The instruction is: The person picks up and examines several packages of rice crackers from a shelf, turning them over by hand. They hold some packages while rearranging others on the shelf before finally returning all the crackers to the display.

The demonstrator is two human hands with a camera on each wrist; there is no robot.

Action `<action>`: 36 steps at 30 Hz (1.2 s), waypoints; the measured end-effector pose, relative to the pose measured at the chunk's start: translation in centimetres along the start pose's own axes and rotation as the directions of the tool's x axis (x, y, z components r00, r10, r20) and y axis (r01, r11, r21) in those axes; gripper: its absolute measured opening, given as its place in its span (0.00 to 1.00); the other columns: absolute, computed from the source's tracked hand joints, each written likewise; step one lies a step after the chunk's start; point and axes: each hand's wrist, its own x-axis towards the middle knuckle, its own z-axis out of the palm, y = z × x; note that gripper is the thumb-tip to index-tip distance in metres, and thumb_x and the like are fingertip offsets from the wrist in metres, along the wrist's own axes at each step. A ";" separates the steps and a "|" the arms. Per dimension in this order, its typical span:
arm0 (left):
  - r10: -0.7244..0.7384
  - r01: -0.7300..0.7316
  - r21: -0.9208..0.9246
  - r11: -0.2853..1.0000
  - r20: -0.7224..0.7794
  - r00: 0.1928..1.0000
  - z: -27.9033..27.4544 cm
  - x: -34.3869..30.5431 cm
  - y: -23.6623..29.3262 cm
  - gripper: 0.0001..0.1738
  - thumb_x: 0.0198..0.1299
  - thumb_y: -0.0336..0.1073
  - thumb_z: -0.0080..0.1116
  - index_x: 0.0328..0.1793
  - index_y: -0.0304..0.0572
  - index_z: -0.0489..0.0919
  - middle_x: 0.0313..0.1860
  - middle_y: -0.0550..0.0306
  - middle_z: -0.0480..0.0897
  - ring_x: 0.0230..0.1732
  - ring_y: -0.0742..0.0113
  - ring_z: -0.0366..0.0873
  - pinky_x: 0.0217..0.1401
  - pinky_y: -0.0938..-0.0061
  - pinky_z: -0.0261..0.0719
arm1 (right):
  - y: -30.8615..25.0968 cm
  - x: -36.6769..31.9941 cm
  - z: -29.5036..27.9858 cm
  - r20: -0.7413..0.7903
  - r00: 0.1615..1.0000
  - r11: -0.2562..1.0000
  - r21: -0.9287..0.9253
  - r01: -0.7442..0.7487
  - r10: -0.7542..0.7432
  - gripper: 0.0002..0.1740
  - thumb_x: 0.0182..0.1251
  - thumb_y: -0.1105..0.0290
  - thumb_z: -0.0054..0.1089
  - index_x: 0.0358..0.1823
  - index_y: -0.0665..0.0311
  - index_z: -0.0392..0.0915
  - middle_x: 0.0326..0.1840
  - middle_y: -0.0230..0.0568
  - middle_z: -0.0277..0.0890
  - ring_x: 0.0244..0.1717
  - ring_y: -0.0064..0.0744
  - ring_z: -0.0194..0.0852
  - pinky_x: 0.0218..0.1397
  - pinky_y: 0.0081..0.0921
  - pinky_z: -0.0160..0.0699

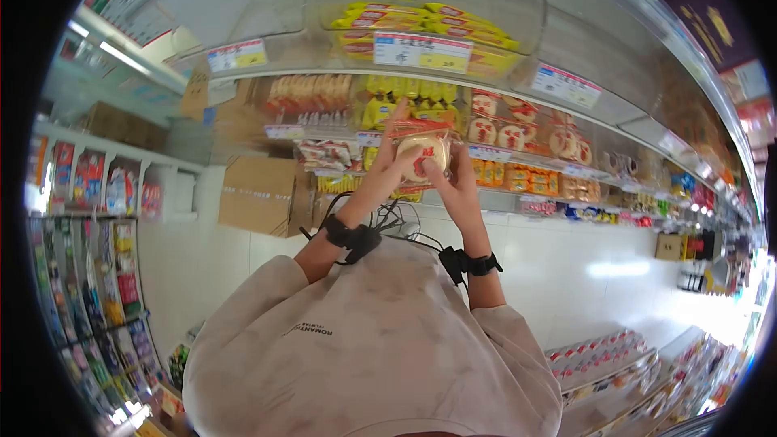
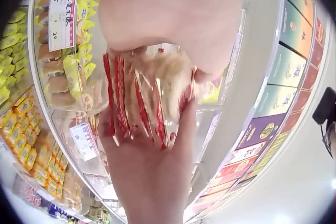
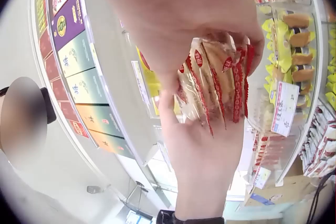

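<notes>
Holding 1 packet (image 1: 422,154) up between 2 hands, the person is facing the shelf (image 1: 502,94). The left hand (image 1: 388,170) is gripping 1 side, with fingers curling round the wrapper's edge. The right hand (image 1: 453,186) is gripping the other side, with fingers pressing together behind it. The packet is hanging in the air, just clear of the shelf rows. It is looking sealed, so I judge the handling midway: packet in hand, not yet resting anywhere.

Stocked shelves (image 1: 518,73), cardboard box (image 1: 257,194)
</notes>
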 end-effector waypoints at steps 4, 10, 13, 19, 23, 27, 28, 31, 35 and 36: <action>-0.031 0.031 0.107 0.994 -0.007 1.000 -2.3 -0.9 -0.1 0.32 0.75 0.34 0.57 0.81 0.42 0.59 0.70 0.52 0.72 0.68 0.69 0.72 0.70 0.72 0.73 | 1.3 0.9 1.5 0.140 0.986 0.993 0.064 -0.101 0.091 0.32 0.72 0.70 0.67 0.70 0.71 0.60 0.63 0.46 0.74 0.60 0.28 0.77 0.60 0.27 0.82; -0.131 0.131 0.080 0.988 -0.001 0.991 -8.6 -1.3 3.8 0.33 0.74 0.37 0.58 0.82 0.43 0.60 0.69 0.54 0.75 0.68 0.70 0.73 0.71 0.72 0.71 | 0.7 3.7 7.1 0.294 0.952 0.988 0.099 -0.118 0.084 0.36 0.68 0.72 0.71 0.70 0.72 0.58 0.63 0.48 0.75 0.61 0.30 0.78 0.60 0.29 0.82; -0.061 0.065 0.123 0.990 -0.036 0.998 -12.0 -0.4 4.7 0.34 0.75 0.38 0.57 0.82 0.42 0.59 0.67 0.55 0.76 0.67 0.70 0.73 0.70 0.72 0.72 | 1.1 5.8 9.7 0.272 0.957 0.995 -0.013 -0.099 0.099 0.37 0.65 0.73 0.73 0.68 0.73 0.60 0.62 0.48 0.76 0.59 0.31 0.79 0.60 0.30 0.83; 0.026 -0.071 -0.078 0.994 -0.467 0.884 -21.8 1.0 5.7 0.21 0.77 0.44 0.50 0.62 0.34 0.78 0.51 0.53 0.85 0.52 0.68 0.82 0.57 0.72 0.78 | 1.5 11.9 18.1 0.123 0.991 0.949 -0.314 -0.010 0.051 0.40 0.59 0.60 0.79 0.63 0.77 0.65 0.53 0.55 0.82 0.52 0.36 0.85 0.51 0.30 0.85; -0.019 -0.140 -0.174 0.975 -0.688 0.725 -28.8 0.7 6.0 0.19 0.76 0.45 0.50 0.53 0.35 0.80 0.41 0.55 0.85 0.41 0.67 0.82 0.49 0.73 0.78 | 3.7 16.6 24.6 0.091 0.995 0.747 -0.659 0.087 -0.036 0.43 0.54 0.45 0.76 0.60 0.73 0.73 0.53 0.61 0.82 0.51 0.63 0.83 0.55 0.42 0.81; -0.079 -0.160 -0.263 0.952 -0.711 0.698 -34.2 0.6 5.4 0.15 0.74 0.44 0.53 0.49 0.38 0.81 0.39 0.55 0.85 0.40 0.66 0.82 0.48 0.72 0.79 | 5.9 18.4 29.9 -0.032 0.994 0.418 -0.905 -0.075 0.109 0.39 0.54 0.42 0.71 0.55 0.70 0.80 0.46 0.62 0.84 0.51 0.64 0.82 0.57 0.47 0.80; -0.092 -0.152 -0.276 0.949 -0.705 0.704 -35.1 0.6 5.4 0.15 0.74 0.43 0.53 0.48 0.39 0.81 0.39 0.55 0.85 0.40 0.66 0.82 0.48 0.72 0.79 | 6.2 18.6 30.9 -0.038 0.995 0.415 -0.907 -0.072 0.092 0.38 0.54 0.42 0.70 0.52 0.71 0.81 0.44 0.62 0.84 0.50 0.64 0.83 0.56 0.48 0.81; -0.139 -0.119 -0.317 0.941 -0.682 0.718 -36.8 0.5 5.3 0.14 0.74 0.42 0.54 0.48 0.40 0.81 0.40 0.55 0.85 0.40 0.66 0.83 0.49 0.71 0.79 | 7.2 18.5 32.8 -0.071 0.994 0.365 -0.926 -0.095 0.079 0.37 0.54 0.41 0.69 0.46 0.72 0.82 0.40 0.62 0.85 0.46 0.63 0.85 0.52 0.49 0.83; -0.175 -0.079 -0.343 0.936 -0.648 0.741 -38.1 1.0 5.1 0.13 0.74 0.42 0.54 0.48 0.39 0.81 0.40 0.55 0.86 0.41 0.66 0.83 0.49 0.72 0.79 | 8.2 18.5 34.6 -0.143 0.987 0.269 -0.950 -0.157 0.070 0.37 0.55 0.40 0.68 0.40 0.74 0.83 0.35 0.61 0.85 0.41 0.61 0.87 0.46 0.49 0.85; -0.183 -0.071 -0.349 0.934 -0.641 0.745 -38.3 1.1 5.1 0.14 0.74 0.42 0.54 0.48 0.39 0.81 0.40 0.55 0.86 0.41 0.66 0.83 0.49 0.72 0.79 | 8.2 18.3 34.9 -0.157 0.986 0.257 -0.952 -0.165 0.051 0.37 0.55 0.39 0.68 0.38 0.75 0.83 0.34 0.61 0.85 0.40 0.61 0.87 0.45 0.48 0.86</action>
